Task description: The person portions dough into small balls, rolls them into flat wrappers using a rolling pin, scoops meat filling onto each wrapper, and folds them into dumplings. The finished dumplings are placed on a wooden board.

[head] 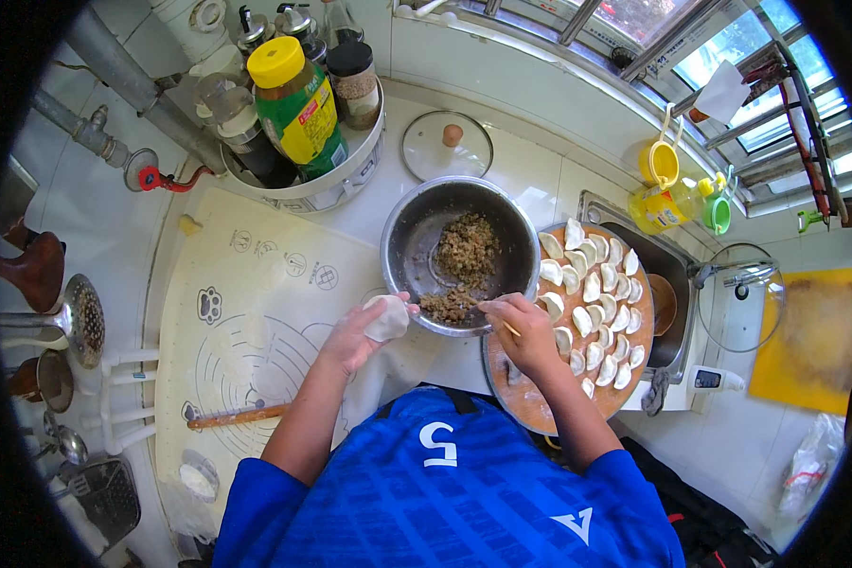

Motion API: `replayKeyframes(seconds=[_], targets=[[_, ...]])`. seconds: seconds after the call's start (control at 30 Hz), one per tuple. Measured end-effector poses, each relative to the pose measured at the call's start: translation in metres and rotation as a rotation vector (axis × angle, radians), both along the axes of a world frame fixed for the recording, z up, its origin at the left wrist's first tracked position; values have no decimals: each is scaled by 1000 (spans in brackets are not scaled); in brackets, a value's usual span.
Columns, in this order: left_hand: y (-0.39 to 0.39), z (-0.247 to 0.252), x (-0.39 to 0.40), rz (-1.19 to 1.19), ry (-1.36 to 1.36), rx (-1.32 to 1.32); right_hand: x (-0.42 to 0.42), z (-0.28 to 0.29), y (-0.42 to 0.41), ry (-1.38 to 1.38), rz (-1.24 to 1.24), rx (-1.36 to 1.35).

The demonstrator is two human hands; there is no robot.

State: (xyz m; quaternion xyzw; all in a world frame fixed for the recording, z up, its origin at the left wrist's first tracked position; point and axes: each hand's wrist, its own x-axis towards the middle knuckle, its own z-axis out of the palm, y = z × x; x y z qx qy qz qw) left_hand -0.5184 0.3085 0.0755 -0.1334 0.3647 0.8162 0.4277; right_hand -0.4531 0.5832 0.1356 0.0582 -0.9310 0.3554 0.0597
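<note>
A round white dough wrapper rests across the fingers of my left hand, beside the near left rim of a steel bowl. Brown minced filling lies inside that bowl, with a smaller portion parted toward the near side. My right hand grips a thin wooden utensil over the bowl's near right rim; its far end reaches the filling and is hard to make out. Several folded dumplings sit in rows on a round wooden board to the right.
A rolling pin lies on the printed dough mat at left. Behind it stands a white tub of jars and bottles. A glass lid lies past the bowl. The sink is partly under the board. Ladles hang at far left.
</note>
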Motion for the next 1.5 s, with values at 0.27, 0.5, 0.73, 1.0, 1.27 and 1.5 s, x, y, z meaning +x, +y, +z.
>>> replayKeyframes(seconds=[0.27,0.5,0.73,1.0,1.27,1.5], targets=[[0,1,2,-6,0,10,4,0,-2,-49,201,-15],[0,0,2,6,-6,18,-6,-14,5,-36,183,-25],[1,-2,4,14,-3,33,-4,-18,16,0,-42,-135],[2,-3,3,21,-18,47,3,-27,-4,-99,-153,-247],[1,-6,2,28,-35,67,4,-26,-4,-131,50,-192],[2,-5,3,29,-15,58,13,-30,-3,-227,-24,-432]])
